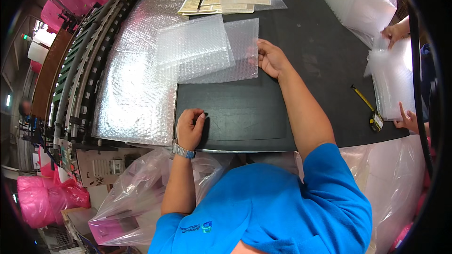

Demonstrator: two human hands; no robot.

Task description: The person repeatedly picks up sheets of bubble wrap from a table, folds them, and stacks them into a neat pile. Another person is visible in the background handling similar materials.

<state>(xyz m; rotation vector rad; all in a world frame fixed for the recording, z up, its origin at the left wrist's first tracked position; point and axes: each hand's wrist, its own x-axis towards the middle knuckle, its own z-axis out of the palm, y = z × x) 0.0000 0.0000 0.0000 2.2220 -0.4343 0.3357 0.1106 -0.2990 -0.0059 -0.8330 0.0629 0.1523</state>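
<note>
The right hand pinches the right edge of the lower bubble sheet, its fingertips partly hidden at the film. The left hand is curled loosely, thumb along the fingers, near the table's front edge, with nothing visible in its grasp. The upper bubble sheet lies askew across the lower one, and both overlap the long bubble wrap on the left.

The work looks partway along: these two pieces are separate from the long wrap but not squared together, so aligning and stacking them seems left to do. At the right, a co-worker's hands rest on a neater pile of clear sheets, which appears further on; the layers are too glossy to count.

The dark table also bears a yellow tape measure, papers with a pen, and a tall stack of clear packaging. Beyond its left side stands a roller machine, with pink wrapped rolls lower down.
</note>
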